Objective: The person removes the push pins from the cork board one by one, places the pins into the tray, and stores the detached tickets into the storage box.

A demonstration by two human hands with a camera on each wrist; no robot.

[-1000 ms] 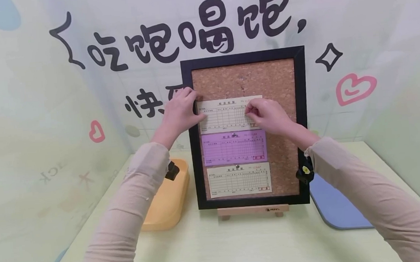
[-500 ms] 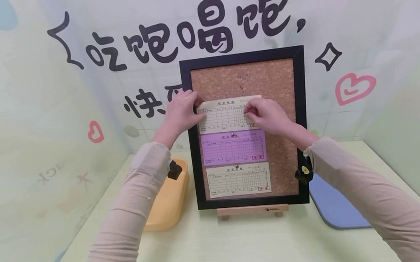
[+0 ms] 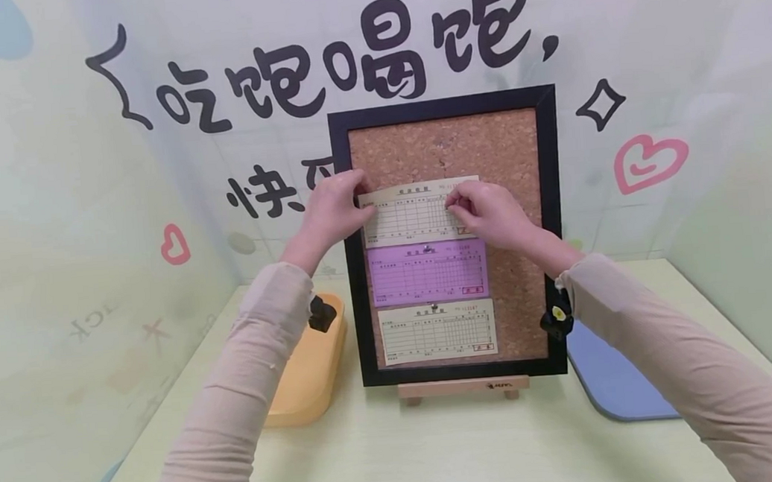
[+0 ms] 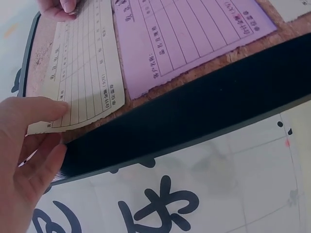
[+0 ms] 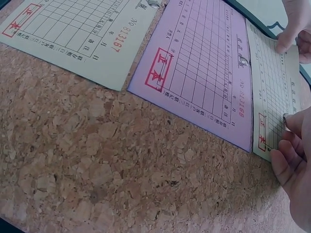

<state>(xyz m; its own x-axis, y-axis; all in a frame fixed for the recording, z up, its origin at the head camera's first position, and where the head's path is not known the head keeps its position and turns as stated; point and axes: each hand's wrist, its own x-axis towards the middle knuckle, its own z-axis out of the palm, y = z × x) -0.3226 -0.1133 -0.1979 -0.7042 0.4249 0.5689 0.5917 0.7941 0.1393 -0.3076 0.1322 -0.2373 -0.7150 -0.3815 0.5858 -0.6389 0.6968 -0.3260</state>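
Nearby, tray point(image 3: 305, 385), blue mat point(image 3: 618, 381), left fingers point(image 4: 43, 109) gripping top slip point(image 3: 411, 217), right fingers point(image 5: 283, 167) pinching pin point(image 5: 285, 117)

The paper slip point(image 3: 411, 214), a pale yellow form with a black printed grid, a red boxed stamp at its lower right and a red number at its upper right, lies lengthwise across the left and middle of the cork board point(image 3: 516, 292), its left end curling off the surface where the left hand point(image 3: 339, 208) pinches it. The silvery pin point(image 5: 285, 117), mostly hidden in the fingers of the right hand point(image 3: 491, 212), sits at the slip's right part; whether it pierces the paper cannot be told. The black-framed board stands upright, its brown cork speckled.
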